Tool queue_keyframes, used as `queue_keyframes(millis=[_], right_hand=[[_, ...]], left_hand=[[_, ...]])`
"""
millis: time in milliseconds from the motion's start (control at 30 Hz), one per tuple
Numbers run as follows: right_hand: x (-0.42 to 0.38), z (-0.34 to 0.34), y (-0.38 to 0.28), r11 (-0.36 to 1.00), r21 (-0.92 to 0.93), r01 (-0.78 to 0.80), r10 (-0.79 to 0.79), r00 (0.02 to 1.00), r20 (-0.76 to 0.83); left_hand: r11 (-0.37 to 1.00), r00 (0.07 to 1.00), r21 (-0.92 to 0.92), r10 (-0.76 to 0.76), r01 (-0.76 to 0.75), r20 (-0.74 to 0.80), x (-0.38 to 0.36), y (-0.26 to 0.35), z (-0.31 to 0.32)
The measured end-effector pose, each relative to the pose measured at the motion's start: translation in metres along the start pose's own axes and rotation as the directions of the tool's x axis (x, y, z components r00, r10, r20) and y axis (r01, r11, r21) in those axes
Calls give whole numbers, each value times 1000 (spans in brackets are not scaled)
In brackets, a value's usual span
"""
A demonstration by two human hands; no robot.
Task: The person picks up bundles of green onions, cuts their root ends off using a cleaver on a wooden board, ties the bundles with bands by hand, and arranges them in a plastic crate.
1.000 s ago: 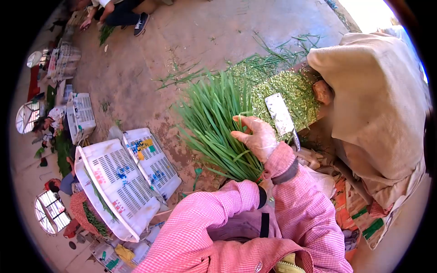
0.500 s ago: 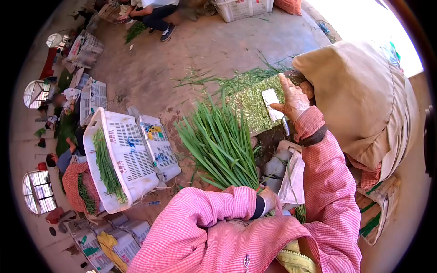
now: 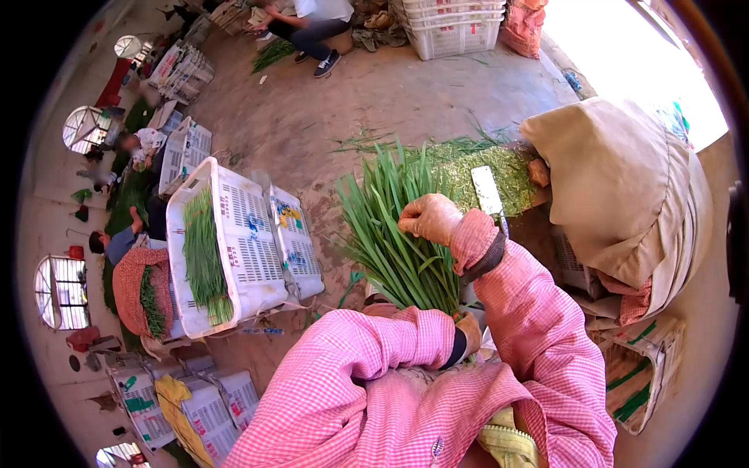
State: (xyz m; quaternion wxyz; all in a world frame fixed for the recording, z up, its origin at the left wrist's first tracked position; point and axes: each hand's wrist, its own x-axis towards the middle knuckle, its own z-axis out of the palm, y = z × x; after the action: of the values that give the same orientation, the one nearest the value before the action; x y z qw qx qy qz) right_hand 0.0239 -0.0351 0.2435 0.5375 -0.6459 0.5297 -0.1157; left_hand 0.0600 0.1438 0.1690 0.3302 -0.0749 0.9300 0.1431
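Observation:
A large bunch of long, flat green leaves that look like garlic chives [image 3: 398, 234] fans out in front of me. My left hand [image 3: 470, 329] is closed round its lower end, partly hidden by the sleeve. Over the upper leaves, my right hand [image 3: 433, 218] has its fingers curled together in a pinch among the leaf blades. Just right of that hand, a cleaver [image 3: 488, 191] with a broad pale blade lies on a layer of chopped green bits [image 3: 511, 175].
White plastic crates [image 3: 250, 242] stand at the left, one holding green stalks [image 3: 203, 257]. A beige cloth [image 3: 624, 195] drapes over a bulky pile at the right. A seated person [image 3: 316, 35], stacked crates [image 3: 456, 31] and a red sack [image 3: 523, 30] are farther off.
My right hand has moved from beside the cleaver leftward onto the leaves, its fingers going from spread to pinched. My left hand keeps hold of the bunch. The camera view has shifted slightly.

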Motion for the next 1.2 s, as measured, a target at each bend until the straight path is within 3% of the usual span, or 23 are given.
queue_keyframes(millis=[33,67,133,200,267,400,467,600,733,800,867,967,1033,1067,1100,1167,1200], right_hand=[[3,12,-3,978,-182,102,-138,971,-194],[8,12,-7,978,-182,104,-139,972,-190],[17,1,-26,958,275,-81,208,856,-473],[28,-15,-26,940,331,-81,243,839,-486],[51,-6,-5,971,234,47,24,956,-293],[63,58,-60,956,253,149,-130,987,-92],[88,91,-72,975,89,202,-201,979,-18],[112,126,-110,990,-91,109,-95,984,150],[129,151,-130,972,-210,107,-66,979,195],[133,162,-137,968,-219,121,-96,988,121],[145,171,-138,974,-210,86,-126,974,-187],[158,136,-141,988,129,84,-11,875,-483],[158,98,-122,996,-69,-59,23,895,-446],[146,80,-105,975,-223,6,-93,920,-381],[124,65,-97,953,-302,39,-130,948,-289],[117,54,-29,989,27,149,-139,963,-229],[105,56,-20,963,185,196,-161,969,-188]], left_hand=[[1000,1000,-7,-1,1,-8,-5,-2,1],[1000,1000,-11,-9,9,-11,-8,-4,3],[1000,1000,-23,-11,10,-18,-21,-10,11],[999,999,-38,-33,32,-17,-36,-18,21],[996,998,-68,-56,55,-16,-55,-25,35],[990,996,-112,-91,90,-4,-79,-39,47],[988,994,-116,-104,100,-26,-89,-45,53],[985,991,-140,-112,101,-70,-110,-57,67],[981,985,-166,-123,102,-117,-131,-69,80],[980,983,-177,-122,96,-141,-141,-75,86],[981,977,-176,-115,83,-181,-150,-83,91],[976,961,-196,-140,94,-238,-168,-92,97],[937,967,-306,-216,166,-134,-204,-107,75],[907,969,-381,-230,181,-87,-232,-127,56],[815,937,-553,-309,174,-161,-239,-150,66],[507,772,-856,-500,-107,-393,-287,-208,78],[476,630,-876,-657,-78,-413,-313,-229,81]])
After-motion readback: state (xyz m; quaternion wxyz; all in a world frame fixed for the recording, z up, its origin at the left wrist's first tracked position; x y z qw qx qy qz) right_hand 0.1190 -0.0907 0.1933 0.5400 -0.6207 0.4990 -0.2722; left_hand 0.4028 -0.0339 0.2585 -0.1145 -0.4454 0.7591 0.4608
